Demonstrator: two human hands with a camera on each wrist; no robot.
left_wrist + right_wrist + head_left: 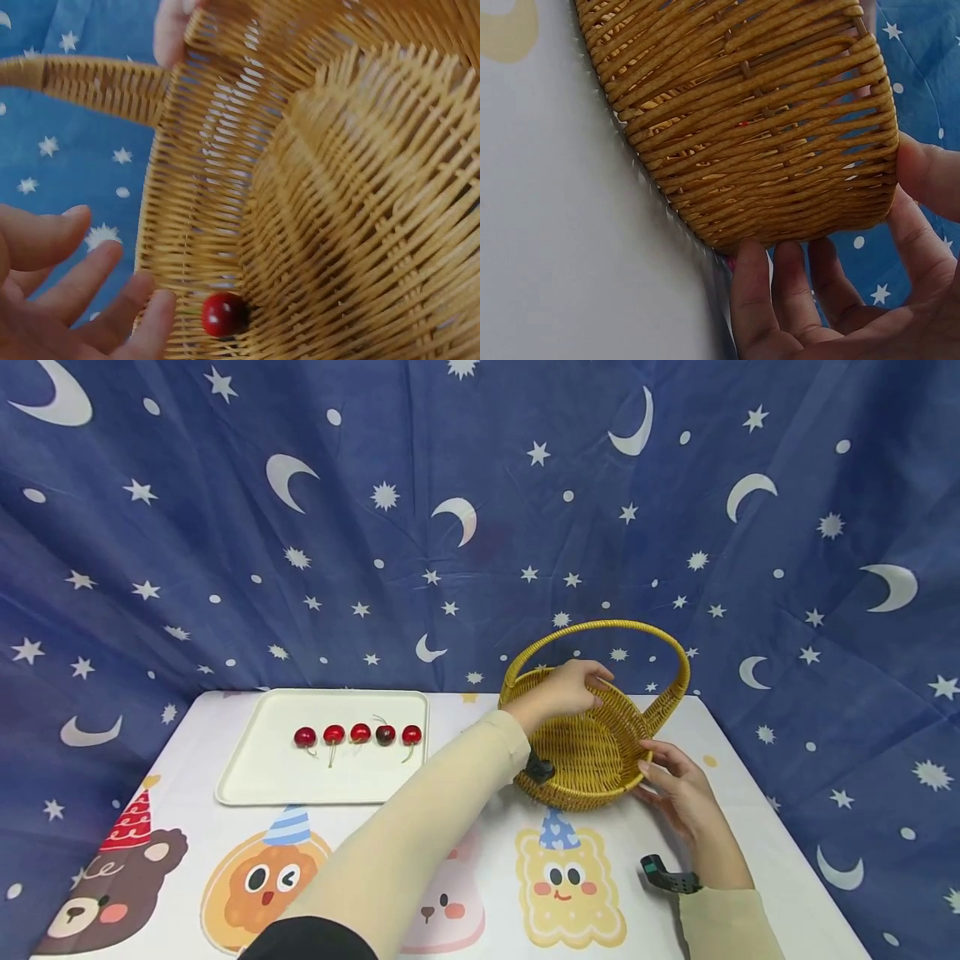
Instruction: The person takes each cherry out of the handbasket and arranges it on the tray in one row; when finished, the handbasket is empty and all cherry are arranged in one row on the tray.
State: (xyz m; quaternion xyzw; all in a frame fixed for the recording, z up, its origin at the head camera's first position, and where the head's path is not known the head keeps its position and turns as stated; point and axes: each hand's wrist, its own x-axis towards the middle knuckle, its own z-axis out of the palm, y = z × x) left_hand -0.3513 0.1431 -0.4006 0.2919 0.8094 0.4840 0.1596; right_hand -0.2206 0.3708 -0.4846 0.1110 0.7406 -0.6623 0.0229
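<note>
A yellow-brown wicker basket (581,747) with a tall arched handle is on the right part of the table, tilted. My right hand (678,789) grips its right side. In the right wrist view the thumb (930,176) lies at the rim and several fingers (751,300) touch the outer wall. My left hand (573,687) is over the basket's far side, under the handle. Its fingers (82,281) are spread and hold nothing in the left wrist view. Beside them, a red cherry (224,314) lies inside the basket against the wall; the head view hides it.
A cream tray (262,768) stands left of the basket, with several stemmed cherries (361,733) in a row. The white tablecloth (660,927) has cartoon prints. Behind the table hangs a blue curtain (495,585) with moons and stars.
</note>
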